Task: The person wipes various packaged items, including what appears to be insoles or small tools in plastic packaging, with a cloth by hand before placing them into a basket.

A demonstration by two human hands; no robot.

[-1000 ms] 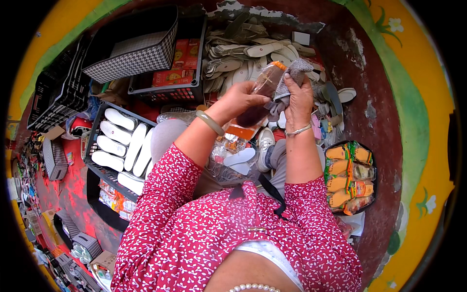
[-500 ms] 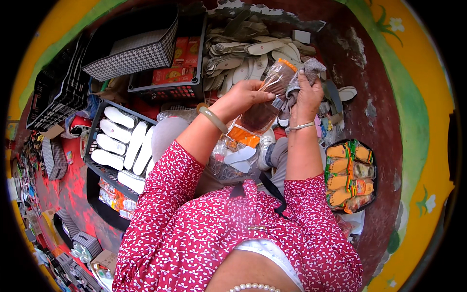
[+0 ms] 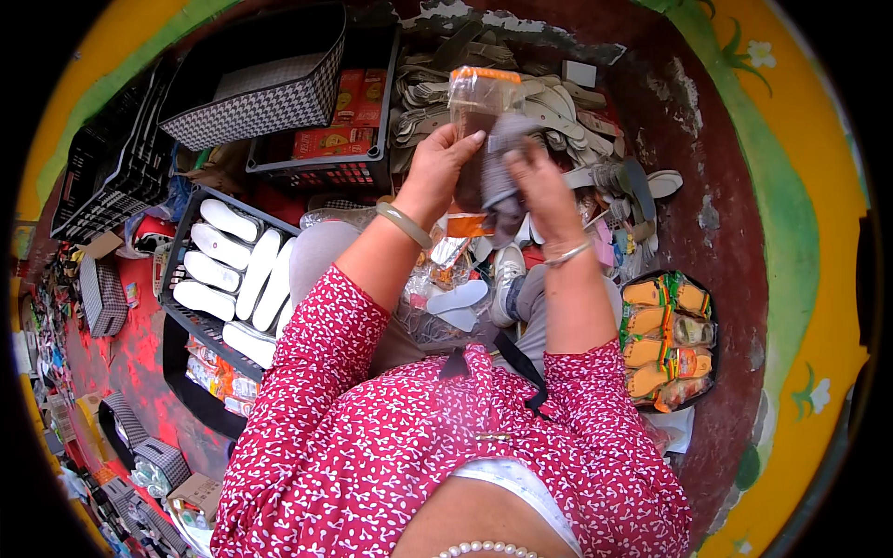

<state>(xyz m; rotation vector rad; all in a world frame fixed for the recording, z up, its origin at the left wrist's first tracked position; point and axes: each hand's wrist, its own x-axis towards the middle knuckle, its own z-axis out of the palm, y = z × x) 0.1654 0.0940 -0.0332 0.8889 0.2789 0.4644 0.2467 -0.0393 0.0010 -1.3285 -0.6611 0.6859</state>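
My left hand (image 3: 445, 166) grips a clear plastic bag (image 3: 476, 102) with an orange top strip, held upright in front of me. My right hand (image 3: 538, 181) pinches a grey insole (image 3: 500, 181) whose upper end sits at or inside the bag, the lower end hanging below my fingers. Both wrists carry bangles, and red patterned sleeves cover my upper arms. More clear bags and a white insole (image 3: 458, 299) lie on my lap below the hands.
A black crate of white insoles (image 3: 233, 270) stands at my left. Behind it are a crate of red boxes (image 3: 337, 116) and a checked basket (image 3: 256, 93). A heap of grey insoles (image 3: 558, 102) lies ahead. A black tray of orange packed pairs (image 3: 665, 339) sits at my right.
Both hands have risen and moved forward with the bag. The bag has turned from tilted to upright, and the grey insole now hangs straight down from it.
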